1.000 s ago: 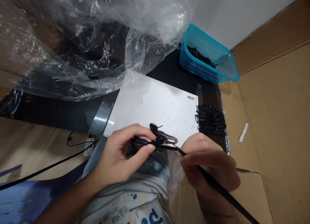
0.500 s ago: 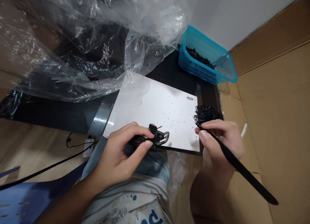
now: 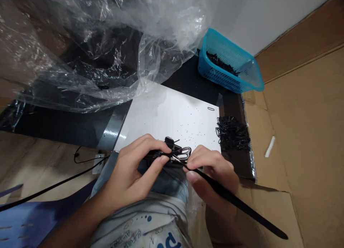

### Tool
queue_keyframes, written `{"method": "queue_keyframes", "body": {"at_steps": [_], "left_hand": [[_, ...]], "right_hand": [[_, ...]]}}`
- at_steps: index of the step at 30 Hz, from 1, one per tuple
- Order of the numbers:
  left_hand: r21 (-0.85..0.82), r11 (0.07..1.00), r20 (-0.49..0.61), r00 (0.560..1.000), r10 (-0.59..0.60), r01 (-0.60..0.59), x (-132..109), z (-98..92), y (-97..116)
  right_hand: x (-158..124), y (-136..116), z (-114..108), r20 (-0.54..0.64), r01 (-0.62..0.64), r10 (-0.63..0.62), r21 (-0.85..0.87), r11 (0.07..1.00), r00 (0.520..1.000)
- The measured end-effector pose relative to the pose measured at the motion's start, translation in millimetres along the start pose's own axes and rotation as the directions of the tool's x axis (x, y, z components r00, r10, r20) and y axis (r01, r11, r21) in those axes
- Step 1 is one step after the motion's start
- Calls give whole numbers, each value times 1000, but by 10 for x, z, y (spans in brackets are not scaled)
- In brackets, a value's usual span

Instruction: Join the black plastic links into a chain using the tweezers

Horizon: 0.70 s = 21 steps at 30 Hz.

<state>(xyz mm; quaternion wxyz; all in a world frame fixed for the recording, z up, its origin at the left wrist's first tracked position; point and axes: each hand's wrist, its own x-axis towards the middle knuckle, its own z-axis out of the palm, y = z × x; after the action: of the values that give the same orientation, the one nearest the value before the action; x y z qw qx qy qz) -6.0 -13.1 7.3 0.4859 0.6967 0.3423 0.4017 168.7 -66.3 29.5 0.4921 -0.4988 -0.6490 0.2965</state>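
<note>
Over the near edge of a white sheet (image 3: 166, 105), my left hand (image 3: 138, 165) pinches a small black part (image 3: 189, 152) with loop-shaped ends between thumb and forefinger. What kind of part it is I cannot make out, and the palm hides some of it. My right hand (image 3: 215, 171) grips a slim tool (image 3: 249, 209) with a long black handle. Its thin metal tip points left and meets the part close to my left fingertips. To the right lies a heap of black loops (image 3: 233, 133). One single black loop (image 3: 211, 108) rests on the sheet's far right corner.
A blue mesh basket (image 3: 231, 79) with black pieces inside stands at the back right. Crumpled clear plastic (image 3: 161, 51) covers the back left of the dark table (image 3: 88, 126). Tiny black specks dot the sheet. Cardboard (image 3: 309, 133) lies along the right.
My right hand has moved left and down with the tool, from beside the heap of loops to the black part. My left hand has hardly moved. The heap now shows more fully.
</note>
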Motion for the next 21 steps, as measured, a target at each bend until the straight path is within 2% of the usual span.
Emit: {"method": "queue_keyframes", "body": {"at_steps": [10, 17, 21], "left_hand": [[-8, 1000, -2, 1000, 3, -3, 13, 17, -8], [-61, 998, -9, 1000, -29, 29, 14, 28, 0], [-158, 984, -3, 997, -83, 82, 24, 26, 19]], "right_hand": [[34, -40, -35, 47, -47, 51, -71, 996, 998], [-19, -54, 44, -48, -113, 110, -65, 991, 993], [-54, -18, 122, -100, -143, 146, 35, 989, 984]]}}
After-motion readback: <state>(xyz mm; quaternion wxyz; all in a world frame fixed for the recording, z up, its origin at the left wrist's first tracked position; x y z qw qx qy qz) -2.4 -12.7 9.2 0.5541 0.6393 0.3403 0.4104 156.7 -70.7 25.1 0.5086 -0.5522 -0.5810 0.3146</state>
